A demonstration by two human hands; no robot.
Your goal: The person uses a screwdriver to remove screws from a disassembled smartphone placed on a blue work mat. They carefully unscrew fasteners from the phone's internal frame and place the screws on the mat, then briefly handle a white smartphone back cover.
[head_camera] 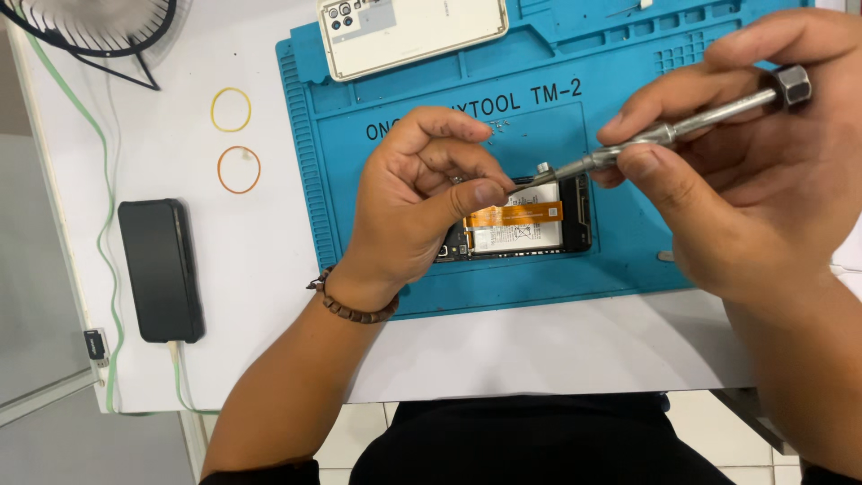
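An opened phone (530,224), with a white battery and an orange flex cable across it, lies on a blue work mat (628,260). My left hand (417,198) rests on the phone's left part, thumb and forefinger pinched together over its top edge. My right hand (745,153) grips a slim metal screwdriver (664,135). The screwdriver's tip points left and down, close to my left fingertips at the phone's top edge. A small metal piece sits just above the tip.
A white phone back cover (413,31) lies at the mat's top edge. Left of the mat on the white table (260,296) are a black phone (162,269) on a green cable, a yellow rubber band (231,110) and an orange one (239,170). A fan (99,22) stands at top left.
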